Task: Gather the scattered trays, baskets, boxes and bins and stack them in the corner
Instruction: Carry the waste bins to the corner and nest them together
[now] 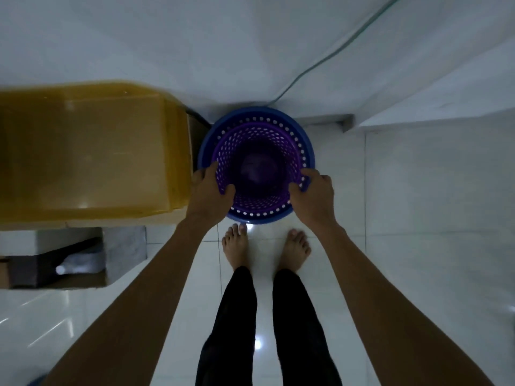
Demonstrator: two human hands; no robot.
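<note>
Gripping the purple basket (252, 134) by its near rim, the left hand (209, 191) and right hand (315, 196) hold it inside a blue basket (206, 147) in the corner. Something pale at its bottom is too dim to identify. A yellow bin (83, 151) beside it is cut off at left. The tiled floor (418, 246) is glossy white and the walls (195, 37) are white.

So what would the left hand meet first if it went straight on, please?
The left hand grips the purple basket, so that first; beyond, probably the blue basket, depth being unclear.
</note>
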